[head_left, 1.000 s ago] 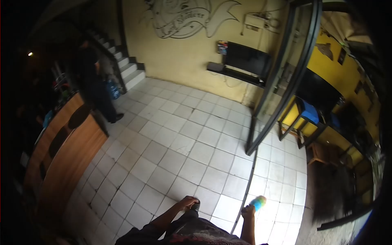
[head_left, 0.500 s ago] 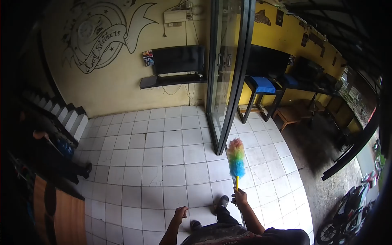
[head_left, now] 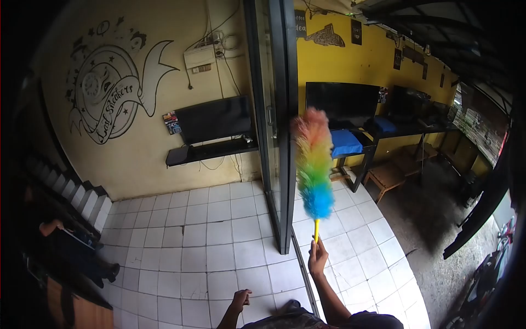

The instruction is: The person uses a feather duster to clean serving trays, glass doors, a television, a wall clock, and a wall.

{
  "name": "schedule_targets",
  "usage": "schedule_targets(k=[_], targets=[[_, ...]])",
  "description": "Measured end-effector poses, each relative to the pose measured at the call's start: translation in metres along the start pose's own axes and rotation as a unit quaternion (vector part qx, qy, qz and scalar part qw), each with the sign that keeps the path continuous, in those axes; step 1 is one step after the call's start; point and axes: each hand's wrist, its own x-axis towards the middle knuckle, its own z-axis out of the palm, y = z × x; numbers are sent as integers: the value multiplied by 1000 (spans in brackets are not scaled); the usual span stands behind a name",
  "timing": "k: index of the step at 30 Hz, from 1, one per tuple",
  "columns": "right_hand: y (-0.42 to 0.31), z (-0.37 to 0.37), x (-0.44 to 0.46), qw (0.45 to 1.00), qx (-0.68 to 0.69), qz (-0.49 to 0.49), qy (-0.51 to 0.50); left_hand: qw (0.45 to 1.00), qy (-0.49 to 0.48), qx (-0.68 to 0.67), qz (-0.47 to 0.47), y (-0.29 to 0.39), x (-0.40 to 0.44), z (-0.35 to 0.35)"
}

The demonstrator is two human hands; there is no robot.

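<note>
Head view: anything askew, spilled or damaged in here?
Only the cabling: a loose cord dangles below the white wall box, and others droop under the black shelf, looking untidy. I see no spill on the white tiles.

The duster (head_left: 315,164) has risen (right hand (head_left: 318,259) too).

Single head-worn view, looking forward and down past the wearer's arms to the tiled floor (head_left: 213,236) and painted walls.
</note>
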Motion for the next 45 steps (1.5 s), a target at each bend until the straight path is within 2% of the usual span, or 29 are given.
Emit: schedule_targets(k=[1, 2, 4, 5, 7, 8, 9, 11, 14, 16, 19, 21, 22, 23, 25, 26, 27, 29, 31, 34, 35, 36, 37, 38, 39, 41, 42, 44, 45], targets=[[3, 11, 27, 1000, -8, -26, -13, 999, -1, 24, 48, 21, 1, 19], [6, 22, 54, 998, -16, -53, -25, 998, 1, 26, 49, 38, 7, 31], [-53, 38, 101, 996, -63, -3, -62, 994, -39, 49, 85, 63, 19, 54], [-73, 48, 125, 996, -66, -41, -49, 994, -39, 49, 89, 69, 24, 63], [-97, 69, 181, 982, -101, -160, -11, 994, -21, 95, 43, 86, 31, 78], [-128, 74, 202, 981, -129, -147, -15, 994, -45, 88, 54, 86, 37, 77], [-184, 83, 237, 977, -140, -156, -28, 994, -7, 105, 27, 92, 43, 86], [-217, 103, 280, 970, -83, -226, 16, 993, -23, 113, 14, 87, 60, 77], [-295, 110, 295, 963, -65, -258, 30, 992, -13, 124, 3, 94, 69, 71], [-315, 112, 300, 957, -71, -276, 49, 996, -25, 81, 33, 92, 70, 61], [-275, 116, 292, 954, -66, -292, 29, 993, 30, 114, 32, 99, 70, 62], [-221, 118, 255, 966, -57, -251, 35, 995, 16, 90, 47, 92, 90, 49], [-179, 113, 233, 973, -118, -199, 4, 996, 7, 66, 60, 88, 99, 44], [-125, 112, 213, 947, -173, -270, 28, 996, 3, 64, 62, 87, 101, 42], [-42, 106, 143, 983, -118, -138, -11, 992, 7, 60, 107, 96, 81, 39], [0, 92, 106, 982, -175, -47, -45, 994, 14, 42, 96, 95, 80, 38], [47, 84, 74, 982, -157, -100, -21, 994, 11, 41, 96, 97, 82, 35], [77, 65, 32, 983, -154, -88, -40, 998, 8, 59, 9, 100, 88, 29], [62, 69, 53, 988, -141, -45, -41, 998, 17, 67, 6, 100, 88, 28], [-65, 87, 174, 951, -177, -254, 4, 997, 10, 48, 56, 91, 92, 26], [-130, 91, 211, 947, -195, -252, 29, 996, 5, 67, 53, 95, 91, 28], [-184, 92, 251, 886, -300, -342, 90, 995, 2, 87, 50, 99, 90, 31], [-238, 96, 302, 828, -248, -482, 142, 995, 4, 89, 47, 101, 92, 35], [-308, 94, 324, 850, -264, -438, 127, 995, 11, 90, 28, 103, 95, 40], [-361, 96, 351, 749, -282, -555, 227, 996, 20, 92, 7, 107, 88, 44], [-448, 99, 371, 806, -222, -514, 193, 998, -27, 55, 17, 113, 71, 46], [-457, 104, 371, 808, -223, -510, 193, 998, -32, 49, 20, 110, 72, 46], [-464, 112, 368, 895, -179, -380, 149, 999, -18, 50, 4, 97, 89, 43], [-436, 118, 365, 843, -207, -461, 186, 999, -3, 49, -12, 88, 95, 43]])
